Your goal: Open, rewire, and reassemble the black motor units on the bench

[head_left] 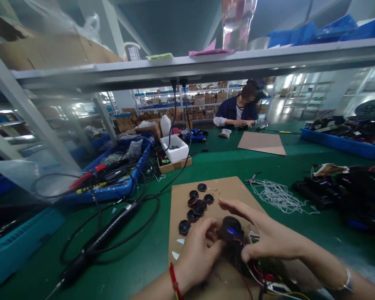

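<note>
A black round housing with a blue mark [231, 228] and red and black wires trailing from it sits low in the middle of the view. My left hand [196, 256] grips its left side. My right hand [264, 231] is spread just to the right, fingers arching over the housing with no clear grip. Beneath them lies a cardboard sheet [206, 200]. On it, several small black round discs [195, 206] lie grouped left of my right fingertips, with small white pieces [176, 248] near my left hand.
Pliers [253, 179] and tangled white wire [278, 196] lie right of the cardboard. A corded black pen-like tool [96, 243] and a blue cable tray [112, 183] are left. Black wired assemblies [337, 191] lie right. A co-worker [237, 110] sits beyond a metal shelf bar [187, 66].
</note>
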The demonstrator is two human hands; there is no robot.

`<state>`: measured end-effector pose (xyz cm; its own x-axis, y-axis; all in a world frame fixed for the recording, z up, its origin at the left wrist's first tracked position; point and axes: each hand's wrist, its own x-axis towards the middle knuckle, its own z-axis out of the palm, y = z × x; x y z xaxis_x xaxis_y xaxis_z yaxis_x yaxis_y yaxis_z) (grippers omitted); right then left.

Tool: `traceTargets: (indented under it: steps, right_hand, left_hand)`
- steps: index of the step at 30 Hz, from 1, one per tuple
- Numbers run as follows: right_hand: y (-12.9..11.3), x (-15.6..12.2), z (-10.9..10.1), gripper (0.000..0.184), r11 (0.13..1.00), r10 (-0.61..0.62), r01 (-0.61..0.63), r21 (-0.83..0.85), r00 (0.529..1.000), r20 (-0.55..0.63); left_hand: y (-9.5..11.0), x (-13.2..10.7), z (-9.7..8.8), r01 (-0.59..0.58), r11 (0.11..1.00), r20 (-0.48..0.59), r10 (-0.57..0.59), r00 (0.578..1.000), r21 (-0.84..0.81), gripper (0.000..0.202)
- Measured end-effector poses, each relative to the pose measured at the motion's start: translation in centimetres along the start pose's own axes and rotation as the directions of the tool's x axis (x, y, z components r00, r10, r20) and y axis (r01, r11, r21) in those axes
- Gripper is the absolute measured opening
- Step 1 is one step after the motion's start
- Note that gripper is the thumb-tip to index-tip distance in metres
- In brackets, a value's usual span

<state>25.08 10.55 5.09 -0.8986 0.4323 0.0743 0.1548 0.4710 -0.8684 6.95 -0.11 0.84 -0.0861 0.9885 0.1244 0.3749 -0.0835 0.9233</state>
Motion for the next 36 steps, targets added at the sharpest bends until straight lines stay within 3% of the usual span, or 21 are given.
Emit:
traceTargets:
  steps: [2,4,6,7,10,12,15,18,21,25,27,31,36]
  right_hand:
    - [1.2,-0.4,0.7,0.109,1.0,0.024,-0.024,0.009,0.999,0.022]
    - [2.0,-0.7,1.5,0.122,0.999,0.029,-0.03,0.044,0.999,0.02]
    - [2.2,-0.9,2.2,0.124,0.998,0.052,-0.051,0.03,0.998,-0.02]
    - [2.2,-1.0,2.5,0.117,0.997,0.079,-0.079,0.003,0.996,-0.046]
    - [1.8,-1.0,3.0,0.076,0.98,0.158,-0.17,-0.101,0.981,-0.114]
    - [1.3,-1.0,3.4,0.06,0.967,0.172,-0.195,-0.162,0.974,-0.148]
    - [0.7,-0.9,3.6,0.062,0.952,0.157,-0.203,-0.229,0.966,-0.203]
    - [0.5,-0.6,3.5,0.067,0.951,0.12,-0.175,-0.253,0.969,-0.218]
    - [0.4,-0.3,3.5,0.065,0.957,0.087,-0.14,-0.256,0.975,-0.206]
    - [0.2,0.0,4.1,0.062,0.958,0.061,-0.11,-0.263,0.98,-0.189]
    - [0.0,0.0,4.5,0.057,0.956,0.036,-0.086,-0.281,0.983,-0.179]
    - [0.0,0.0,5.0,0.049,0.96,-0.031,-0.025,-0.277,0.98,-0.196]
    - [0.5,0.1,5.2,0.053,0.956,-0.088,0.028,-0.291,0.976,-0.197]
  left_hand:
    - [-0.3,0.0,0.7,0.023,0.999,-0.081,-0.021,0.997,0.029,0.007]
    - [-0.4,-0.1,1.4,0.046,0.997,-0.137,-0.038,0.99,0.058,0.007]
    - [-0.3,-0.2,1.5,0.057,0.994,-0.126,-0.044,0.991,0.097,0.009]
    - [-0.1,-0.2,1.2,0.054,0.991,-0.095,-0.042,0.995,0.123,0.009]
    - [0.6,-0.2,-1.3,0.024,0.968,0.003,-0.025,1.0,0.248,0.004]
    - [0.9,-0.1,-3.6,0.021,0.929,-0.022,-0.014,1.0,0.37,0.006]
    - [0.4,0.1,-6.2,0.094,0.85,-0.123,-0.035,0.992,0.518,0.014]
    - [0.1,0.0,-7.1,0.124,0.809,-0.11,-0.073,0.991,0.574,0.021]
    - [0.7,-0.2,-6.7,0.057,0.841,-0.077,-0.019,0.997,0.538,0.031]
    - [1.6,-0.9,-4.9,-0.189,0.952,-0.1,0.218,0.971,0.24,0.026]
    - [1.6,-1.3,-3.5,-0.25,0.959,-0.125,0.266,0.956,0.13,0.018]
    - [1.3,-1.7,-1.5,-0.324,0.908,-0.043,0.347,0.937,0.264,0.009]
    - [1.5,-1.3,-1.5,-0.438,0.747,-0.009,0.51,0.86,0.499,0.011]
